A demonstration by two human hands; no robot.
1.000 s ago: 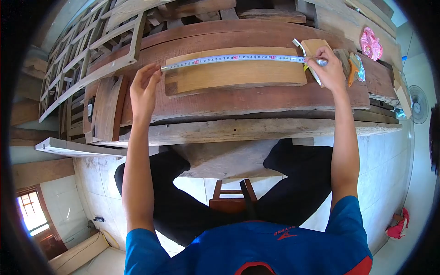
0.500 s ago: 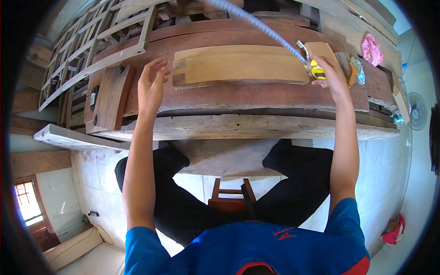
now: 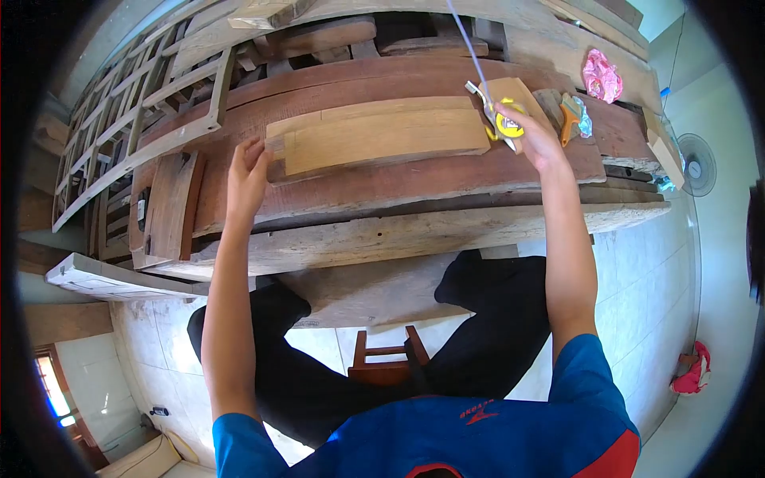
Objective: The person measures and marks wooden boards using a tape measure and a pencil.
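So the right hand (image 3: 543, 145), upper right of centre in the frame, had its fingers wrapped around a yellow tape measure (image 3: 510, 124), gripping it by the case. The blade (image 3: 468, 40) was out and ran up from the case to the top edge of the frame, a bit right of the middle. It was kinda blurry, so I couldn't read any of the marks.

The left hand (image 3: 248, 187) was left of centre, half open with the fingers loosely curled, just beside the left end of a light wooden plank (image 3: 382, 135). Couldn't tell if the fingertips actually touched it. That plank lay flat across the upper middle of the frame, on top of a big reddish-brown slab (image 3: 351, 190).

Right by the tape there was a small wood block (image 3: 519, 89), partly hidden behind the case, plus a slim white thing (image 3: 474, 89) I couldn't identify. Further to the upper right sat an orange-handled tool (image 3: 569, 121) and some crumpled pink plastic (image 3: 602, 76). Over on the left side there was a darker wood block (image 3: 171, 207), and a slatted wooden frame (image 3: 215, 103) filled the upper left. A little brown stool (image 3: 378, 371) showed at lower centre, between the person's legs.
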